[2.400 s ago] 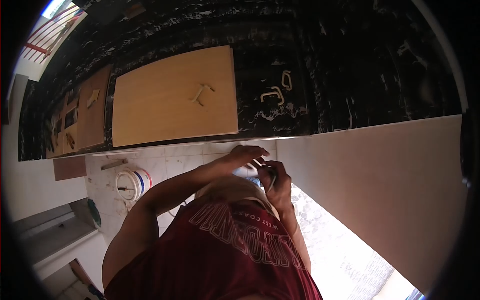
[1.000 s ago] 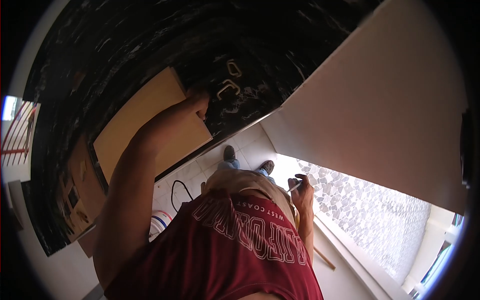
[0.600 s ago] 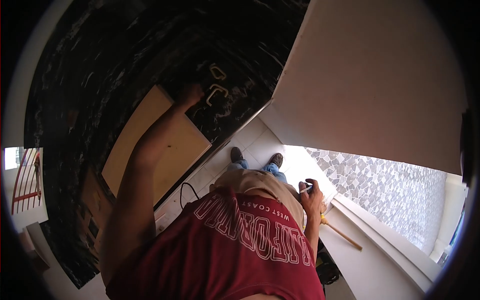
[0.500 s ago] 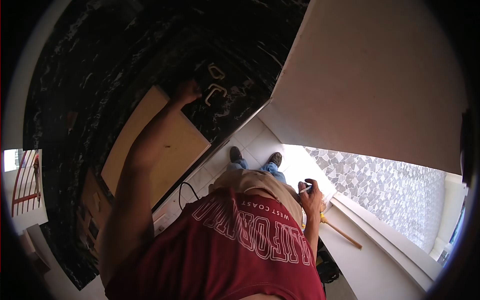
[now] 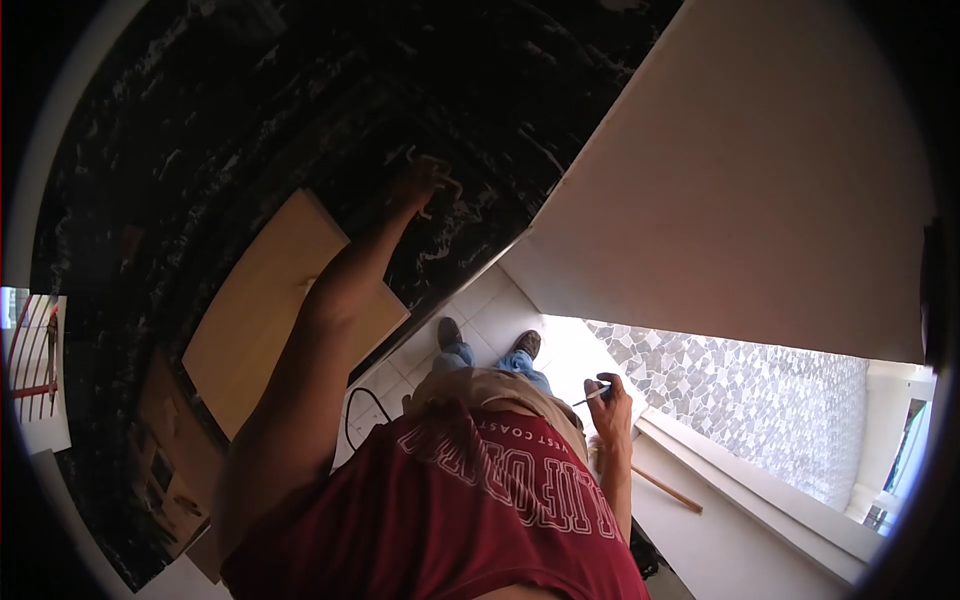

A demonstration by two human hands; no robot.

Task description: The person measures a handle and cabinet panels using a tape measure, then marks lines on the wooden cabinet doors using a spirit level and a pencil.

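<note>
My left hand reaches over the dark counter, its fingers closed on a pale, bent pull handle. Part of a second pale handle shows at the hand's far side; the hand hides much of both. Low at my right side, my right hand is closed on a slim pen-like tool with a thin tip pointing left. The exact kind of tool is too small to make out. Beneath my left forearm lies a light wooden panel.
The black marbled counter runs along the left. A large pale panel rises at the right, above a stone-patterned floor. A wooden stick lies on a white ledge. A black cable hangs beside my legs.
My left hand has moved forward and right from beside the panel onto the handles and closed on one, which has shifted slightly. My right hand still holds the slim tool, its tip now more visible.
</note>
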